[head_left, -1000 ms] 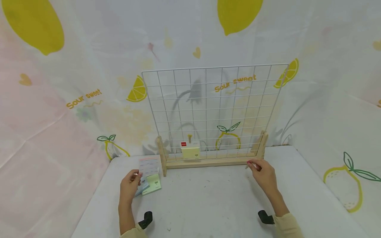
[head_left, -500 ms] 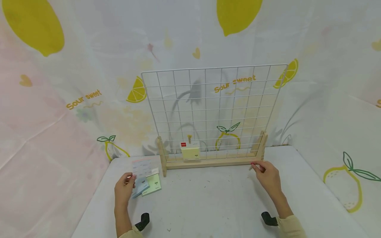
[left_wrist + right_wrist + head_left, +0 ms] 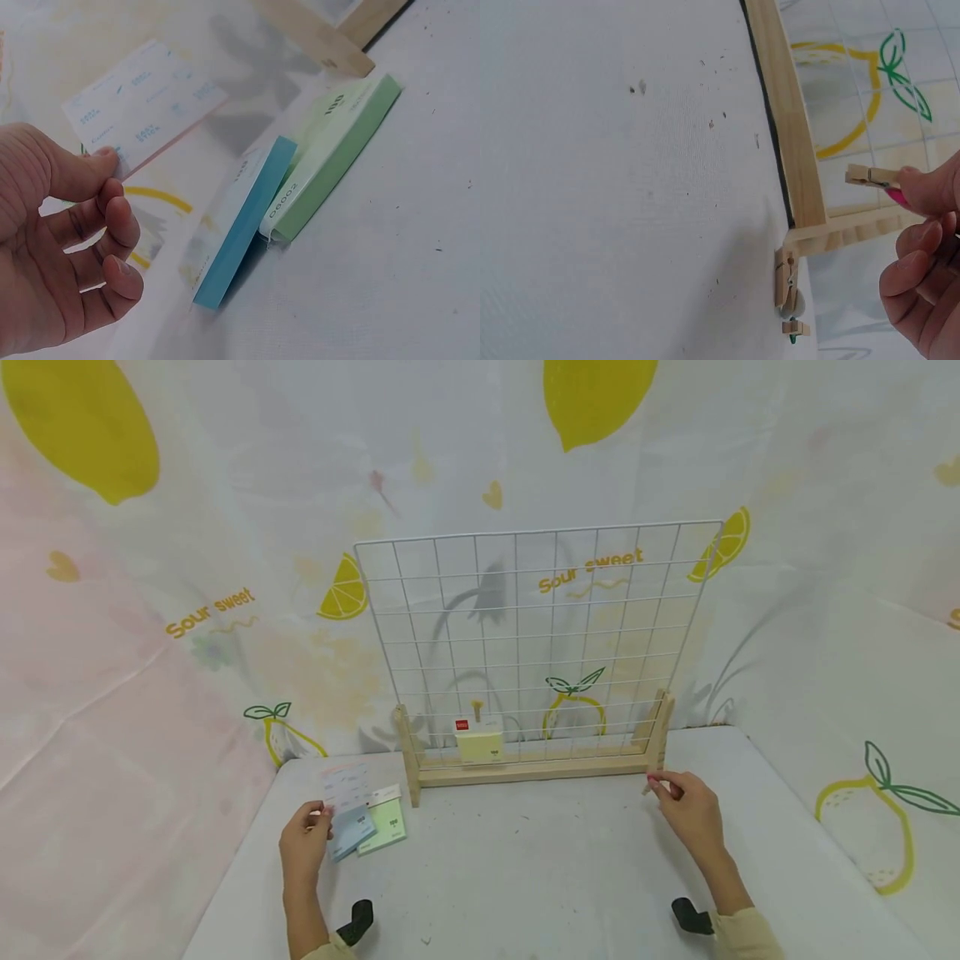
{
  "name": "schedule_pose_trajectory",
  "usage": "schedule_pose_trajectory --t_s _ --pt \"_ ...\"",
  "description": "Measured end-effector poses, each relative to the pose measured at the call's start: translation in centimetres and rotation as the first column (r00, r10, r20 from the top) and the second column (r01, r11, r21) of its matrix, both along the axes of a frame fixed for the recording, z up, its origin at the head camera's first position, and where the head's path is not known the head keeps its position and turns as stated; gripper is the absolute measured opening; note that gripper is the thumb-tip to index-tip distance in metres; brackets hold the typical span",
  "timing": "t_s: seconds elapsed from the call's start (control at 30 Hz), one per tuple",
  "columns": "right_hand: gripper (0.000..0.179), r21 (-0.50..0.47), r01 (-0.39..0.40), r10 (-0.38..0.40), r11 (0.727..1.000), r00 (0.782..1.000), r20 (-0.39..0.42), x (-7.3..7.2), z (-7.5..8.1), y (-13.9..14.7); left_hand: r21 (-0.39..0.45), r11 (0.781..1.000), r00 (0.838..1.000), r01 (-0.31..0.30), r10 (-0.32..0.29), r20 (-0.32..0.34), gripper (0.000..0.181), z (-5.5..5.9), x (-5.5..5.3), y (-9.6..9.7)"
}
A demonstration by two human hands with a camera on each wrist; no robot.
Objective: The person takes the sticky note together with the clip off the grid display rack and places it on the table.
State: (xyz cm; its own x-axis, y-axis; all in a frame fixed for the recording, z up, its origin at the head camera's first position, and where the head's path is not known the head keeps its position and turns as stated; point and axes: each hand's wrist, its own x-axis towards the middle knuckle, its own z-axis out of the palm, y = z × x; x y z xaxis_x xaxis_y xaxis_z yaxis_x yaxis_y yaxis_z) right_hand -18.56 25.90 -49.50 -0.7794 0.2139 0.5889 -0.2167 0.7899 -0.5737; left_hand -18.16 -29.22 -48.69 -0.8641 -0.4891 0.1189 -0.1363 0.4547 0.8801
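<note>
My left hand (image 3: 306,842) pinches a sticky note pad (image 3: 142,105) by its lower corner, between thumb and forefinger. Its printed backing and a thin pink edge show, and it is lifted above the table. Close by lie a blue sticky note pad (image 3: 244,225) and a green sticky note pad (image 3: 337,154), the blue one overlapping the green. In front of the rack's right foot, my right hand (image 3: 692,814) pinches a small wooden clothespin (image 3: 866,175) by one end. A yellow sticky note pad (image 3: 480,747) hangs on the wire grid (image 3: 537,532) from another clothespin (image 3: 477,710).
The grid stands upright in a wooden base (image 3: 532,774) at the back of the white table (image 3: 510,877). Beside the base's right foot lie a wooden clothespin (image 3: 786,277) and a smaller clip (image 3: 796,328) with a green tip. A lemon-print cloth (image 3: 285,668) hangs behind.
The left hand has moved left with the sticky note pad, uncovering more of the blue pad. The right hand has shifted right and slightly nearer with its clothespin.
</note>
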Motion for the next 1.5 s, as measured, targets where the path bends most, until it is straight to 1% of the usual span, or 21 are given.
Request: schedule_pose_trajectory --t_s 0.13,0.2,0.37,0.43,0.6,0.77,0.87,1.07,1.27,1.43,1.5 --pt "0.01 0.002 -0.004 0.004 1.0 1.0 -0.017 0.2 -0.1 0.6 0.006 1.0 1.0 0.002 -0.002 0.03 0.02 -0.2 0.0 -0.3" --pt "0.01 0.0 0.004 -0.004 1.0 1.0 -0.006 0.3 -0.2 1.0 0.006 1.0 0.999 0.011 -0.012 0.035 0.021 -0.3 0.2 -0.5" --pt "0.008 0.013 0.025 -0.025 1.0 0.999 0.025 0.5 -0.3 1.6 -0.009 1.0 1.0 -0.003 0.003 0.017 0.02 -0.5 0.4 -0.7" --pt "0.008 0.016 0.03 -0.03 0.999 0.999 0.026 0.6 -0.2 1.7 -0.01 1.0 1.0 -0.013 0.013 0.019 0.02 -0.5 0.3 -0.7" --pt "0.008 0.004 0.054 -0.054 0.999 0.997 0.05 0.9 0.1 2.0 -0.002 1.0 0.999 -0.021 0.021 0.05 0.022 -0.7 0.3 -0.8" --pt "0.008 -0.014 0.089 -0.087 0.996 0.991 0.101 0.9 0.1 2.3 0.008 1.0 0.997 -0.027 0.026 0.075 0.023 -1.0 0.3 -1.0" --pt "0.008 -0.024 0.11 -0.106 0.994 0.983 0.15 0.7 -0.1 2.6 0.013 1.0 0.997 -0.016 0.015 0.08 0.024 -1.1 0.4 -1.0" --pt "0.015 -0.079 0.157 -0.131 0.984 0.955 0.267 0.5 -0.3 2.8 0.005 1.0 0.995 -0.009 0.008 0.099 0.025 -1.1 0.7 -0.9" --pt "0.019 -0.094 0.165 -0.125 0.982 0.934 0.334 0.4 -0.6 3.0 0.003 1.0 0.993 -0.016 0.015 0.119 0.027 -1.1 0.6 -0.9" --pt "0.023 -0.095 0.209 -0.158 0.973 0.909 0.385 0.5 -0.9 3.3 0.001 1.0 0.988 -0.021 0.021 0.154 0.029 -1.3 0.6 -1.0" --pt "0.024 -0.091 0.216 -0.164 0.972 0.903 0.397 0.6 -1.0 3.5 -0.016 1.0 0.985 -0.025 0.027 0.169 0.031 -1.4 0.6 -1.1"
